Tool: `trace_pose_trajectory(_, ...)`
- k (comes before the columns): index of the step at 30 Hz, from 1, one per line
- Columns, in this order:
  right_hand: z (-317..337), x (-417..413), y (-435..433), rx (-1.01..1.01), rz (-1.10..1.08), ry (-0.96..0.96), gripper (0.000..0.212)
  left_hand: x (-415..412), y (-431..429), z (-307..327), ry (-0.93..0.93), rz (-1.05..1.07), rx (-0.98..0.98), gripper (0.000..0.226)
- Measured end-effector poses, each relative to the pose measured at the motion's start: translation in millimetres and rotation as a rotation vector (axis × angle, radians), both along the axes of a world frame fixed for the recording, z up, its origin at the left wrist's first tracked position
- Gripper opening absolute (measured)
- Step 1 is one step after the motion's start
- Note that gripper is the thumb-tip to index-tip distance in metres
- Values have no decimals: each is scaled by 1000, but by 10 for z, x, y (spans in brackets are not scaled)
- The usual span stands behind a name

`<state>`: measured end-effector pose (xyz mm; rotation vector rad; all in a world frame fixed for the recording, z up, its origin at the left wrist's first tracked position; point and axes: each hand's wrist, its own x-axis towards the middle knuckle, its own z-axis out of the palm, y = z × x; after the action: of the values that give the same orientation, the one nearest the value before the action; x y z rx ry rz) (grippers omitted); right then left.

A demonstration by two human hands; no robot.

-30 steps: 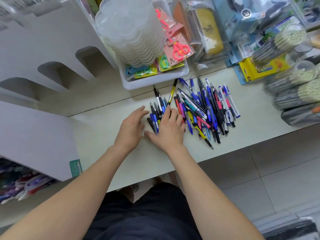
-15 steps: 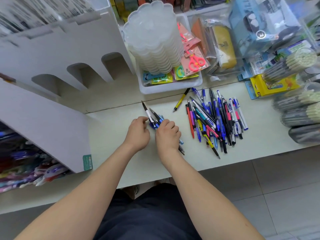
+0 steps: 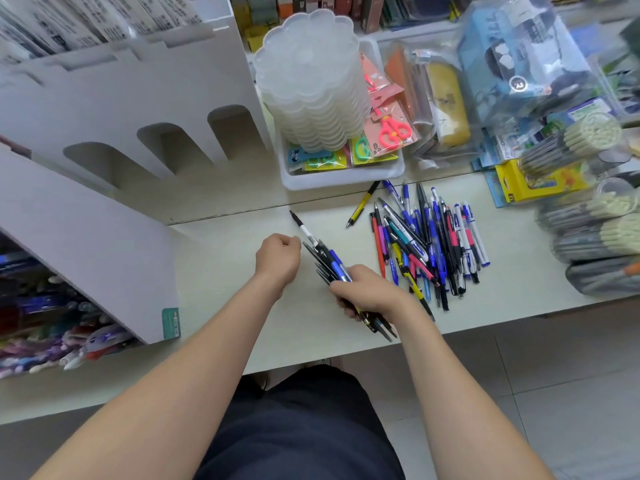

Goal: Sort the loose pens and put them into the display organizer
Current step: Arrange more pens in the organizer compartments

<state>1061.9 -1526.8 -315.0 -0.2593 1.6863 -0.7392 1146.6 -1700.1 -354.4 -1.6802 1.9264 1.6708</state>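
Right hand has pulled its pen bundle back, left hand fisted alongside.

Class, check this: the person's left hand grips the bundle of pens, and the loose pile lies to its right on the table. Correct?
No. The head view shows the right hand, not the left hand, gripping the bundle of pens. The loose pile does lie to its right on the table.
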Motion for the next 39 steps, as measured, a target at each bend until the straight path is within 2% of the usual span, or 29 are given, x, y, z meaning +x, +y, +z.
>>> trace_pose_trajectory(4,11,18,93,-126,-194,-71,2,-222,28,-1,-128,-166,-247,44)
trace_pose_trajectory(8,-63,-6,146,-133,-261,-82,18,-489,84,43,-292,-234,-365,67)
trace_pose_trajectory(11,-72,-5,177,-178,-314,15,22,-614,101,80,-346,-260,-401,53)
trace_pose_trajectory(15,-120,12,104,-250,-566,376,15,-601,99,47,-294,-240,-384,24)
trace_pose_trajectory(20,-162,24,-187,-362,-838,683,19,-323,157,110,-19,-261,-295,15)
trace_pose_trajectory(24,-180,11,-353,-507,-813,865,30,-117,166,181,178,-236,-266,4)
trace_pose_trajectory(29,-346,123,-295,-551,-722,945,30,8,182,187,198,-211,-234,12)
trace_pose_trajectory(36,-582,264,-169,-447,-585,950,23,133,221,86,229,-240,-235,21)
trace_pose_trajectory(39,-424,261,-235,-413,-619,776,23,154,263,224,271,-250,-144,24)
